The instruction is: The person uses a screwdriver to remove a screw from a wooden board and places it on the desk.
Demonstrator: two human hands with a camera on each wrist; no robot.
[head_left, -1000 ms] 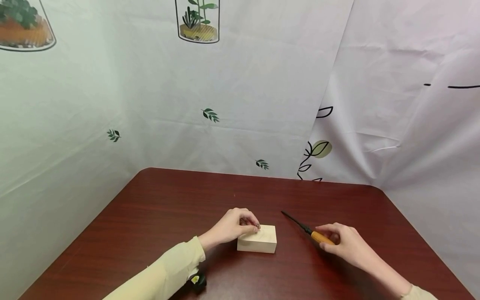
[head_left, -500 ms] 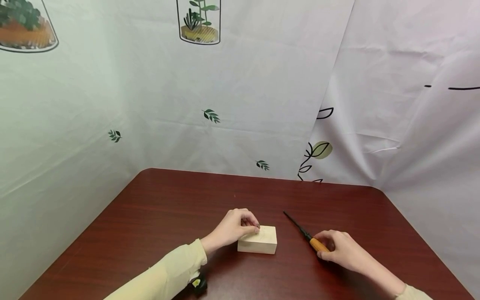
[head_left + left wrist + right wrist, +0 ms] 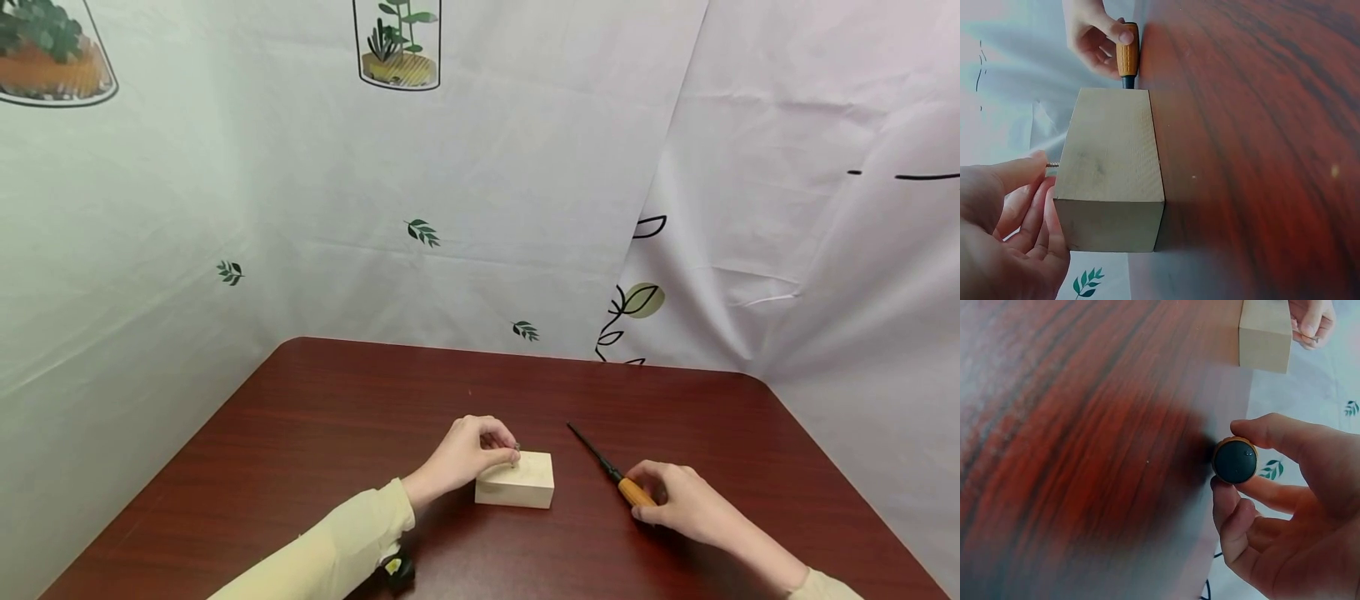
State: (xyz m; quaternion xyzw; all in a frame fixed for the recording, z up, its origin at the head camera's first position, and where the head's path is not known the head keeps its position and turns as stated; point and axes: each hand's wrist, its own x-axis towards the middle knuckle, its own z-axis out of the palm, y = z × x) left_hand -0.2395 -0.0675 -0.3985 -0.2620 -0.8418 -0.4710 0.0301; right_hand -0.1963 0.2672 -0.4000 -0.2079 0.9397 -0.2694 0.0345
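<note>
A pale rectangular wooden block (image 3: 525, 479) lies on the table. My left hand (image 3: 472, 450) is over its top left part, thumb and fingertips pinching a small screw (image 3: 1053, 165) that stands on the top face. In the right wrist view the screw's head end (image 3: 1314, 339) pokes out past the fingertips. To the right of the block, my right hand (image 3: 686, 504) grips the orange handle of a screwdriver (image 3: 636, 492) between thumb and fingers. Its dark shaft points away and to the left, low along the table. The handle's black end cap faces the right wrist camera.
The dark red wooden table (image 3: 360, 400) has rounded far corners. A small black object with a yellow mark (image 3: 397, 571) lies beside the left sleeve. White fabric (image 3: 465, 167) with printed plants hangs behind and at both sides.
My right hand has drawn the screwdriver's handle slightly toward me and to the left, its fingers wrapping closer. The left fingers have shifted a little, and more of the screw shows.
</note>
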